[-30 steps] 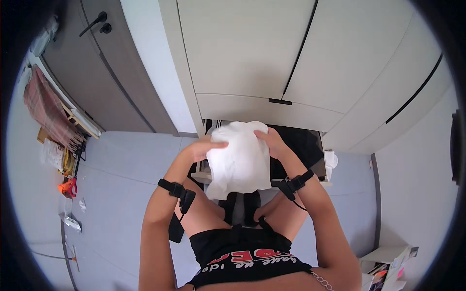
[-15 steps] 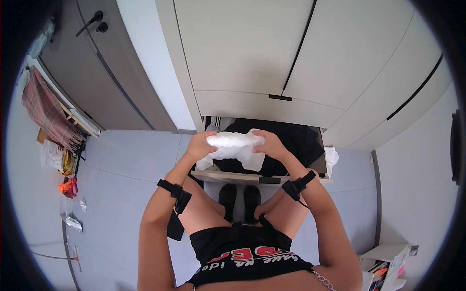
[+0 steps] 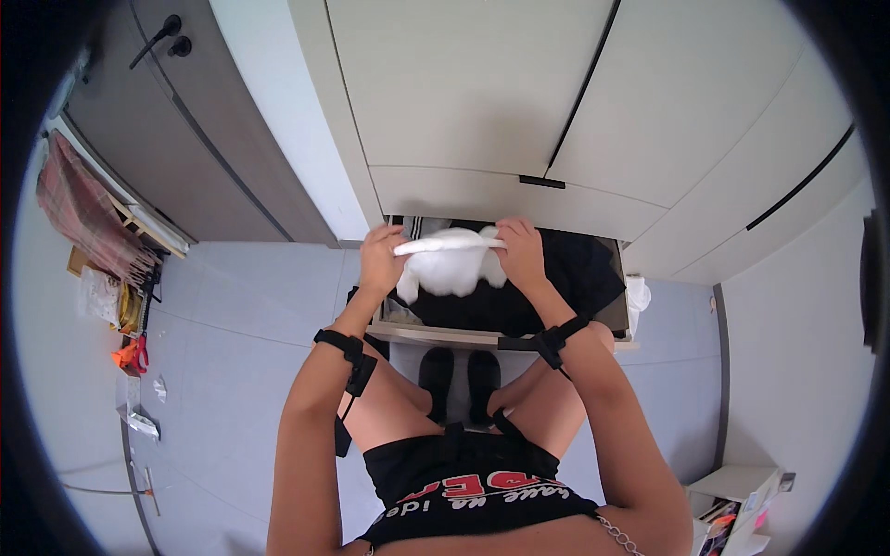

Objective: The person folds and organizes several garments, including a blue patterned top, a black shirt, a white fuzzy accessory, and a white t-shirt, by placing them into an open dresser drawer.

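Observation:
A white cloth (image 3: 451, 264), folded into a small bundle, hangs over an open drawer (image 3: 482, 334) at the foot of a pale wardrobe. My left hand (image 3: 380, 259) grips the cloth's left end and my right hand (image 3: 519, 252) grips its right end, both at its top edge. The drawer holds dark folded clothes (image 3: 565, 278). Black straps sit on both my wrists.
Tall pale wardrobe doors (image 3: 519, 93) rise behind the drawer. A grey door (image 3: 158, 130) with a black handle stands at the left. A rack with a chequered cloth (image 3: 83, 222) and small clutter lines the left wall. A white item (image 3: 638, 295) lies by the drawer's right corner.
The cloth was spread wide in front of me a second ago; it has been folded smaller and lowered over the drawer, with both hands still on it.

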The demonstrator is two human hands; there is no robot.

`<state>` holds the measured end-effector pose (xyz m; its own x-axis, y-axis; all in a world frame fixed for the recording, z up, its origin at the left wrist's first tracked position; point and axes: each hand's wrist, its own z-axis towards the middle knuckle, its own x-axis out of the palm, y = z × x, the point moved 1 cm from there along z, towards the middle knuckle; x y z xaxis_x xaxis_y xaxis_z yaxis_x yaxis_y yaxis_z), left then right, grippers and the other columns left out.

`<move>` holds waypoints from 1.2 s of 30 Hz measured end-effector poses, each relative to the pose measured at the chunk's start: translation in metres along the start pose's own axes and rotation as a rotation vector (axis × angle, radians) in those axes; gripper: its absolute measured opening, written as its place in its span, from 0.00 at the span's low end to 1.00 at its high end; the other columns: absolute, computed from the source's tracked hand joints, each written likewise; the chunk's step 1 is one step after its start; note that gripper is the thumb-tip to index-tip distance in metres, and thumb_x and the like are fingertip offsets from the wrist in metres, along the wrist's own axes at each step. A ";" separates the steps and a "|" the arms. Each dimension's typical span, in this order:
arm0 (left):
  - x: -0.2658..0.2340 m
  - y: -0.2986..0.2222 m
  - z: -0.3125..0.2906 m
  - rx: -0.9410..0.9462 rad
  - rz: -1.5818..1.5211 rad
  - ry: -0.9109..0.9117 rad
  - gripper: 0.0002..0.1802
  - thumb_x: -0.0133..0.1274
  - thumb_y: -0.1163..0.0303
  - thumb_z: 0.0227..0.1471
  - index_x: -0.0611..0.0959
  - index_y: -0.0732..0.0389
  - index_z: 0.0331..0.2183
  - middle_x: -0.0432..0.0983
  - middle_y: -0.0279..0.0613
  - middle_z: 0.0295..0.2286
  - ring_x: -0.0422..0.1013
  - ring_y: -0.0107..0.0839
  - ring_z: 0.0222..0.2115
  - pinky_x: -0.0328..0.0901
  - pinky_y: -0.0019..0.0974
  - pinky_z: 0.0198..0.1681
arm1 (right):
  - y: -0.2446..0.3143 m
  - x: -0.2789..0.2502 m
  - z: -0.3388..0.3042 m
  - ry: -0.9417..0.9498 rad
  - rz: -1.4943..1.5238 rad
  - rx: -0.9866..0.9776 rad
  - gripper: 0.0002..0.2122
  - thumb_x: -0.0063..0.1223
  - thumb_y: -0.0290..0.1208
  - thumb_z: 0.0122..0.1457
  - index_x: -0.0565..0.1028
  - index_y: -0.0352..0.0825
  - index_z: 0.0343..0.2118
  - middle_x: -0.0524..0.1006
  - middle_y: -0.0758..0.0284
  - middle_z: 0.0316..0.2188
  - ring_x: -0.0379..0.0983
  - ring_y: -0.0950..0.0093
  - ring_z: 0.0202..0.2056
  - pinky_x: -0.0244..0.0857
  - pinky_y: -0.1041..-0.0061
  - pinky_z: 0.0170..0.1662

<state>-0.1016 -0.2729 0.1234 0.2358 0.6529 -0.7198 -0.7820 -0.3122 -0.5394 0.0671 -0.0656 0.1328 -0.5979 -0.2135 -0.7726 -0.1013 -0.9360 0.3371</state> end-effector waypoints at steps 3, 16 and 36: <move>-0.001 -0.001 0.003 0.180 0.106 -0.102 0.09 0.56 0.76 0.29 0.80 0.55 0.22 0.71 0.36 0.39 0.59 0.40 0.48 0.53 0.45 0.48 | -0.006 0.003 -0.004 -0.112 -0.067 -0.087 0.07 0.51 0.24 0.37 0.69 0.34 0.24 0.70 0.65 0.37 0.62 0.65 0.46 0.57 0.65 0.46; 0.129 0.106 -0.102 -0.254 -0.016 0.878 0.15 0.51 0.64 0.40 0.78 0.62 0.33 0.72 0.48 0.36 0.67 0.44 0.40 0.61 0.39 0.44 | -0.041 0.096 -0.116 0.708 -0.010 -0.165 0.10 0.48 0.22 0.42 0.71 0.35 0.31 0.70 0.61 0.42 0.58 0.66 0.52 0.51 0.61 0.53; 0.126 0.142 -0.073 -0.869 -0.002 0.310 0.30 0.54 0.46 0.36 0.79 0.65 0.31 0.74 0.53 0.32 0.71 0.45 0.34 0.65 0.41 0.38 | -0.052 0.153 -0.072 0.188 0.227 0.720 0.13 0.53 0.34 0.47 0.69 0.29 0.30 0.71 0.52 0.28 0.67 0.55 0.34 0.62 0.62 0.37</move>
<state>-0.1405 -0.2851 -0.0758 0.4787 0.4792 -0.7357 -0.1031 -0.8014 -0.5891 0.0381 -0.0700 -0.0422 -0.5277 -0.4821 -0.6994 -0.5224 -0.4651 0.7147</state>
